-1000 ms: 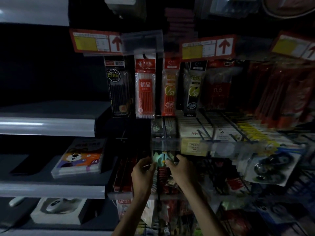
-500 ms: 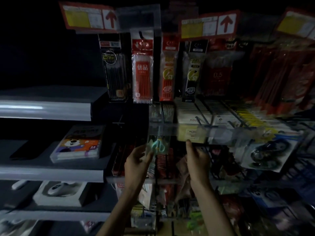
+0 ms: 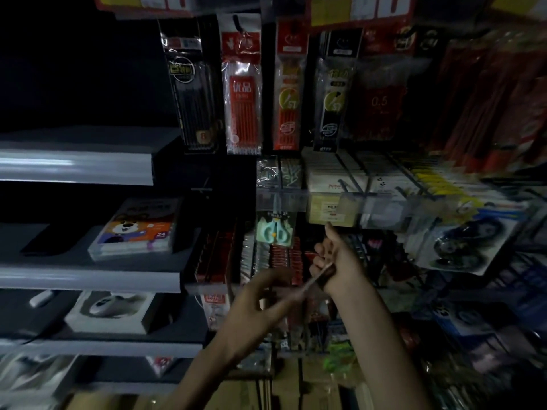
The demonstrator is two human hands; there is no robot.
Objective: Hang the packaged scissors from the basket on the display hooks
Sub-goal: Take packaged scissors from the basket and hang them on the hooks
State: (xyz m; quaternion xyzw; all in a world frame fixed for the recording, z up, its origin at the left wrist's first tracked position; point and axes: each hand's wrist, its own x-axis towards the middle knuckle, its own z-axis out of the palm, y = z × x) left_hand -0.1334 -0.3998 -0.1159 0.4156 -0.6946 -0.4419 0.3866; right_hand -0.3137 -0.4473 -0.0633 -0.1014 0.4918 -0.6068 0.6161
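Mint-handled scissors pack (image 3: 276,230) hangs on rack, top tucked behind clear price strip (image 3: 296,199), neither hand touching it. Below and to its right, right hand (image 3: 336,261), fingers clenched round thin flat pack (image 3: 321,276) seen edge-on (too dark to say what's inside). Lower down, left hand (image 3: 257,297) at pack's near end, all blur, cannot tell if fingers pinch it. Crayon box (image 3: 136,229) on grey shelf (image 3: 88,279) at left.
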